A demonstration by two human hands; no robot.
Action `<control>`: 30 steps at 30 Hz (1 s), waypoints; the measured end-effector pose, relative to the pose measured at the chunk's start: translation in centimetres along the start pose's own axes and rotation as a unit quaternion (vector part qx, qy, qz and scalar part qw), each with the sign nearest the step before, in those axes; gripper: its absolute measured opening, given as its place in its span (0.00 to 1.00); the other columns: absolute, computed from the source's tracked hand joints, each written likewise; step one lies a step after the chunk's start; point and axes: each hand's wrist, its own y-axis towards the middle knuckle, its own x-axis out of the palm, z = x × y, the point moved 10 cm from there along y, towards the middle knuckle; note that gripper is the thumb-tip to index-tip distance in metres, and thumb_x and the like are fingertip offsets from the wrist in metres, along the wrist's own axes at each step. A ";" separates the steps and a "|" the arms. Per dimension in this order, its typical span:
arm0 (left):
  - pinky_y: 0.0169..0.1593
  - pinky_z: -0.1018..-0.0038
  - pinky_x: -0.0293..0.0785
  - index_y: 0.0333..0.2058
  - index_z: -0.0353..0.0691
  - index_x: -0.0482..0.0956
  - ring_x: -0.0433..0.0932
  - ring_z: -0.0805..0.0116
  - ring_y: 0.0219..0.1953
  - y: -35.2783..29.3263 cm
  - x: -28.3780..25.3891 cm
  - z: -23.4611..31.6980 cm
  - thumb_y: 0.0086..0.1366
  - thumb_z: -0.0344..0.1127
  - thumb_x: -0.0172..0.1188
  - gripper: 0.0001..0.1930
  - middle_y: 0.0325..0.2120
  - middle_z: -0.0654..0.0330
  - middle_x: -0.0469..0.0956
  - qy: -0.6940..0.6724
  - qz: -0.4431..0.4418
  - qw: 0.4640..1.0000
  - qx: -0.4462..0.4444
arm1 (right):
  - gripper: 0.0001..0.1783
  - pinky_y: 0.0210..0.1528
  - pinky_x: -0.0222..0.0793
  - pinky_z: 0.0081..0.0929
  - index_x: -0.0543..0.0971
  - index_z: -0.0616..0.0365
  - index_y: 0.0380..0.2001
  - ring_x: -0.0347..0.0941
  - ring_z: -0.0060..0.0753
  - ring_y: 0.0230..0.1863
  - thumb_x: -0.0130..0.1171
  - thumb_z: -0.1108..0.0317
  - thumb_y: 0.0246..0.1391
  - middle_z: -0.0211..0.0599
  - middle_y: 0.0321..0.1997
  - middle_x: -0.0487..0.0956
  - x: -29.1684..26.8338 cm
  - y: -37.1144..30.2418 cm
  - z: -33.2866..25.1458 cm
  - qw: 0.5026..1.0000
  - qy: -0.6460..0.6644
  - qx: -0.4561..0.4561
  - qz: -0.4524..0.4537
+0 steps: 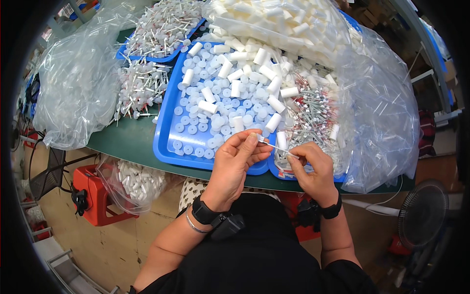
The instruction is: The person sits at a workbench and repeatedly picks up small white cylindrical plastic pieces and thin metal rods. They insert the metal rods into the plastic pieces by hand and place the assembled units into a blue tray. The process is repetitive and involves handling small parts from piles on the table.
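Observation:
Over the front edge of a blue tray, my two hands share a thin rod with a white end piece. My left hand pinches the white end between thumb and forefinger. The rod's other end is pinched by my right hand. Translucent round discs with centre holes and short white cylinders lie loose in the tray. To the right, another tray bears a heap of thin metal rods with white and red parts. My fingertips partly hide the rod's ends.
A plastic bag of white cylinders rests behind the trays. Clear plastic bags drape both sides of the green table. White stemmed pieces fill a back-left tray. A red stool and black fan stand below.

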 end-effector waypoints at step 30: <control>0.51 0.76 0.77 0.57 0.34 0.80 0.79 0.75 0.47 -1.1 1.8 -1.2 0.74 0.33 0.60 0.16 0.49 0.60 0.83 0.100 -0.084 0.991 -0.025 | 0.14 0.27 0.73 0.20 0.79 0.67 0.39 0.77 0.21 0.23 0.52 0.66 0.73 0.34 0.26 0.80 4.5 -1.7 3.8 0.886 0.324 0.310 -0.114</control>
